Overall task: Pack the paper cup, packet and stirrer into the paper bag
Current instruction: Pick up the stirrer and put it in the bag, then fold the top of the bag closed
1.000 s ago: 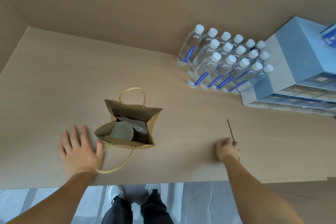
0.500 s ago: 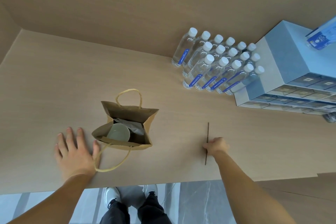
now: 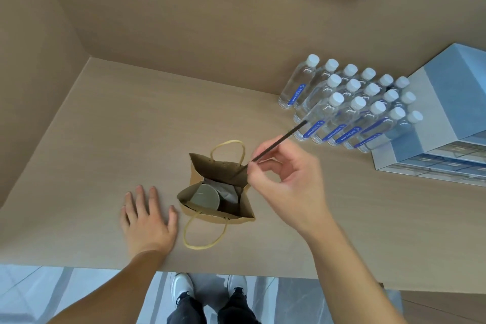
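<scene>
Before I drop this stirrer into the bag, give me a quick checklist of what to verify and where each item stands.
1. Stirrer held: ok, the right hand pinches it between fingertips.
2. Lower tip aimed inside: ok, it points down past the far right corner of the paper bag.
3. Bag mouth open: ok, it stands upright and gapes wide.
4. Paper cup already packed: ok, it sits in the bag's left side.
5. Packet already packed: ok, it lies beside the cup.
6. Bag steadied: not ok, the left hand lies flat on the table next to the bag, not gripping it.
</scene>
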Motion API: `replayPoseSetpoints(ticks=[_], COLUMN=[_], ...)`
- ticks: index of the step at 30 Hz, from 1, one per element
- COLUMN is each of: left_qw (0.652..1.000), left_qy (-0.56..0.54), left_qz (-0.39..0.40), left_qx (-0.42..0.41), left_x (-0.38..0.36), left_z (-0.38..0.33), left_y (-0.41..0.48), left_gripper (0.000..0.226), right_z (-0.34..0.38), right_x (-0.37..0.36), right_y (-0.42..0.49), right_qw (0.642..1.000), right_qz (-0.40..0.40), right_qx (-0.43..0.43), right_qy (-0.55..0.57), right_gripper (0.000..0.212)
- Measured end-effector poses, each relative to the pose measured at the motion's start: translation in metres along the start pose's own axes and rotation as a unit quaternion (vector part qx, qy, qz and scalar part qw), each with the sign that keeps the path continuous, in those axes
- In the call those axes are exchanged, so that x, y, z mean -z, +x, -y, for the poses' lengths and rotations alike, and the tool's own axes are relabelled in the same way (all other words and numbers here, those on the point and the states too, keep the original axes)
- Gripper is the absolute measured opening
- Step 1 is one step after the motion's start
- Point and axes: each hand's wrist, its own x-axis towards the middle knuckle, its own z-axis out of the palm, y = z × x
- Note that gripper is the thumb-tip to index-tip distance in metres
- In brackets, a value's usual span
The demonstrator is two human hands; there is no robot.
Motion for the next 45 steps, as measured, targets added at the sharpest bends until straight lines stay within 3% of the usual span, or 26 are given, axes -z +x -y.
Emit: replayPoseSetpoints(ticks=[3,8,12,15,17,19,21,23,26,31,33,35,38,39,43,45], left_qw=[1.000,1.000,1.000,0.998,0.989,0.948,0.903,0.881,0.869,0.909,0.906,0.897,0.871,0.869,0.915,0.927], left_qy=[0.001,0.001,0.002,-0.039,-0.131,-0.304,-0.413,-0.440,-0.433,-0.339,-0.336,-0.382,-0.477,-0.481,-0.301,-0.239], left_qz=[0.008,0.008,0.016,0.044,0.063,0.091,0.108,0.137,0.158,0.063,0.047,0.035,0.011,-0.003,-0.070,-0.026], left_qx=[0.003,0.006,0.002,0.021,0.023,-0.003,-0.048,-0.110,-0.179,-0.235,-0.253,-0.221,-0.112,-0.115,-0.259,-0.287], left_x=[0.003,0.000,0.001,0.015,0.033,0.064,0.100,0.128,0.150,0.160,0.165,0.166,0.161,0.157,0.150,0.147], left_z=[-0.001,0.000,0.002,-0.006,-0.009,-0.006,-0.006,-0.016,-0.038,-0.047,-0.048,-0.051,-0.054,-0.053,-0.048,-0.047], left_y=[-0.001,-0.001,0.000,-0.003,-0.001,0.000,-0.009,-0.019,-0.025,-0.017,-0.013,-0.013,-0.012,-0.013,-0.011,-0.009], left_gripper=[0.077,0.076,0.076,0.075,0.070,0.056,0.047,0.047,0.044,0.042,0.040,0.035,0.036,0.035,0.039,0.041], right_z=[-0.009,-0.011,-0.008,-0.017,-0.029,-0.044,-0.057,-0.066,-0.078,-0.091,-0.089,-0.087,-0.094,-0.097,-0.112,-0.114], right_x=[-0.009,-0.012,-0.004,0.012,0.029,0.038,0.033,0.018,-0.008,-0.018,-0.018,-0.019,-0.023,-0.024,-0.023,-0.025], right_y=[-0.009,-0.009,-0.005,-0.004,-0.008,-0.019,-0.030,-0.039,-0.042,-0.035,-0.032,-0.028,-0.026,-0.026,-0.028,-0.028], right_qw=[0.994,0.991,0.993,0.989,0.977,0.952,0.931,0.937,0.960,0.983,0.991,0.993,0.985,0.984,0.994,0.996], right_qz=[0.046,0.049,-0.001,-0.042,0.006,0.121,0.222,0.242,0.195,0.109,0.081,0.043,-0.025,-0.040,-0.017,0.007], right_qx=[-0.001,-0.001,-0.010,-0.067,-0.142,-0.228,-0.245,-0.222,-0.186,-0.106,-0.088,-0.113,-0.155,-0.155,-0.105,-0.071], right_qy=[-0.096,-0.124,-0.116,-0.123,-0.160,-0.166,-0.154,-0.120,-0.072,-0.100,-0.066,-0.010,0.066,0.077,0.013,-0.059], right_gripper=[0.013,0.019,0.018,0.016,0.018,0.028,0.042,0.048,0.042,0.030,0.025,0.026,0.048,0.051,0.060,0.052])
